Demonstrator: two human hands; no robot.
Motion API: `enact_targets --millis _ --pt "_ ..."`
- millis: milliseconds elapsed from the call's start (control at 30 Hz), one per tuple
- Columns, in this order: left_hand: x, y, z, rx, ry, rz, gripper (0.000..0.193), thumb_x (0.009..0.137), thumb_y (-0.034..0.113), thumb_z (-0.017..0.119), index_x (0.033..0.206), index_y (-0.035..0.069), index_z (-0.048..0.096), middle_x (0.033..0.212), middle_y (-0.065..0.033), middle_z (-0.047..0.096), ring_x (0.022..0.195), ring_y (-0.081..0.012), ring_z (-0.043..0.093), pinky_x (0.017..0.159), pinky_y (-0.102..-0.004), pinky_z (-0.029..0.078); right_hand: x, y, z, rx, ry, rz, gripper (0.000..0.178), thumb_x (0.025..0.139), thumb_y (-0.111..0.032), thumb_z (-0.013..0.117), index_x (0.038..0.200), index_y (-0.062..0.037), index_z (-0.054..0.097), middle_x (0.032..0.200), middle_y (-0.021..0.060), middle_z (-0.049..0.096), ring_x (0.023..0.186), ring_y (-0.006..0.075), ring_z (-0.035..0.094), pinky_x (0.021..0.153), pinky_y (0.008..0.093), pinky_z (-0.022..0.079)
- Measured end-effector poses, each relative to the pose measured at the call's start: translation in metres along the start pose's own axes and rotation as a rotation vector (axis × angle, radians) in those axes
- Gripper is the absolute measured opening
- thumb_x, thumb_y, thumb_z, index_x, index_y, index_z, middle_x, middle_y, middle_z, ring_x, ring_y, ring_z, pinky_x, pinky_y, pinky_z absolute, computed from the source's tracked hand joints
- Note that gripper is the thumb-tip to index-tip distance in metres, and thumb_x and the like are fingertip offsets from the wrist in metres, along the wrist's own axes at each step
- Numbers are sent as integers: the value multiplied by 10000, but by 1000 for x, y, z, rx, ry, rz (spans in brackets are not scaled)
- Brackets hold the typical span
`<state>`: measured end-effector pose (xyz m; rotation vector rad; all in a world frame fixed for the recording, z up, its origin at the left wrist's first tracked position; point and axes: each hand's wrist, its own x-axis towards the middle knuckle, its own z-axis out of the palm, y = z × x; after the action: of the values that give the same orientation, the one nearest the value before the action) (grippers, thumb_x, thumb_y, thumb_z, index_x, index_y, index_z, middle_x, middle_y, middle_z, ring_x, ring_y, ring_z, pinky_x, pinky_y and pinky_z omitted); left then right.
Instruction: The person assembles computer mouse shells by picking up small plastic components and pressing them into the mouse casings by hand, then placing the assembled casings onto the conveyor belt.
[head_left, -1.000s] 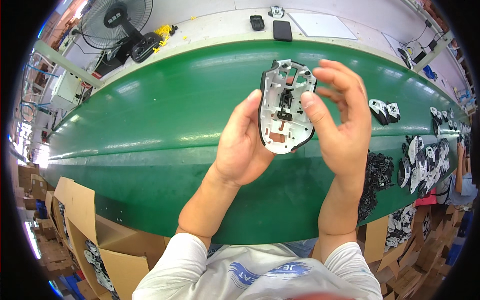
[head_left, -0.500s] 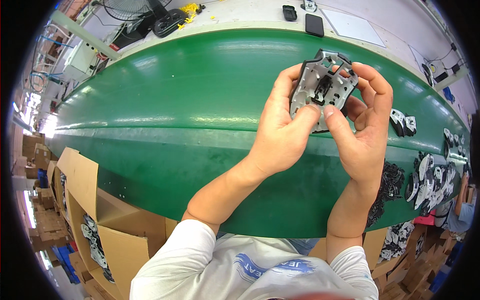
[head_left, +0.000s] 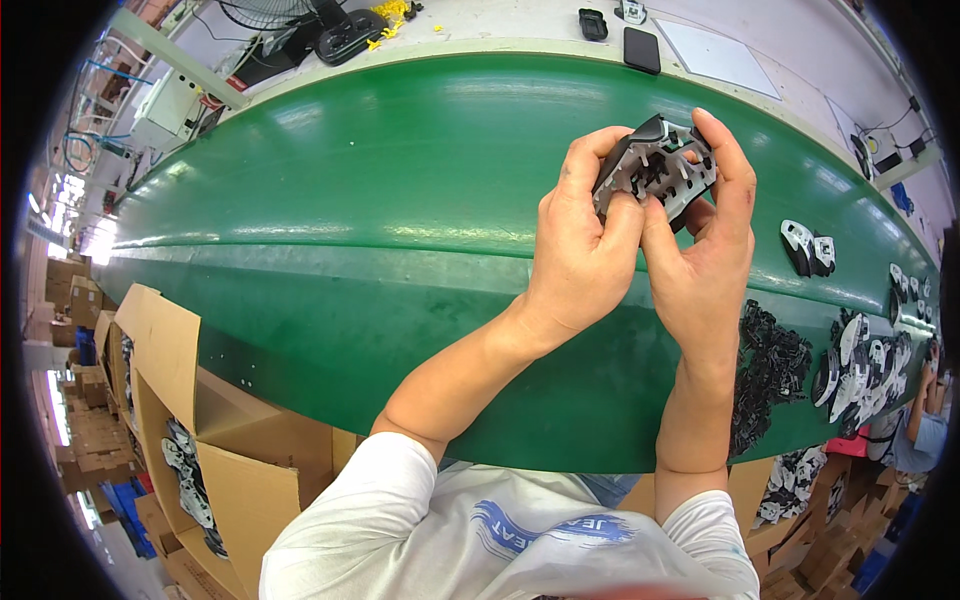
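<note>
Hands meet above the far half of the green worktop (head_left: 330, 260): left hand (head_left: 580, 250) and right hand (head_left: 705, 250) both have fingers clenched on a grey-and-black plastic shell (head_left: 655, 170), held tilted with its ribbed inner side up. Open brown cardboard boxes (head_left: 200, 420) stand at lower left, holding black-and-white parts. White sheet (head_left: 718, 52) lies flat beyond the worktop's far edge, beside a black rectangular device (head_left: 641, 49).

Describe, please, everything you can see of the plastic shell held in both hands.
The plastic shell is a grey-white moulded piece with a black edge, its ribbed, pegged inner side facing the camera. It is tilted, held above the green conveyor belt. The left hand and right hand pinch it, thumbs pressing its lower edge.
</note>
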<state>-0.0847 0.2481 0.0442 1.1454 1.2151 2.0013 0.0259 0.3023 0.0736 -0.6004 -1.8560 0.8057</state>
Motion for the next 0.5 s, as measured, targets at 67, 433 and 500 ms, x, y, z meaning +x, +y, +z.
enact_targets --millis 67,433,500 --pt "0 -5 0 31 5 14 420 982 -59 486 1397 -15 533 1260 -117 673 1109 -153 655 970 -319 569 1 5 1 -60 -8 -30 710 904 112 651 1573 -47 477 1516 129 527 1249 222 646 953 356 627" --pt "-11 32 -31 -196 -49 -361 538 1013 100 560 1537 54 446 1276 -107 673 977 -168 696 689 -321 578 0 -1 -33 479 -433 220 913 954 -40 735 1726 -119 254 1640 152 428 1247 266 653 1031 426 573" --pt "-36 47 -50 -204 31 -434 547 1033 130 556 1561 45 439 1315 -117 682 1017 -250 752 676 -328 552 -5 -6 -58 346 -462 245 883 959 -69 739 1716 -122 288 1609 158 474 1228 278 668 1032 435 571"
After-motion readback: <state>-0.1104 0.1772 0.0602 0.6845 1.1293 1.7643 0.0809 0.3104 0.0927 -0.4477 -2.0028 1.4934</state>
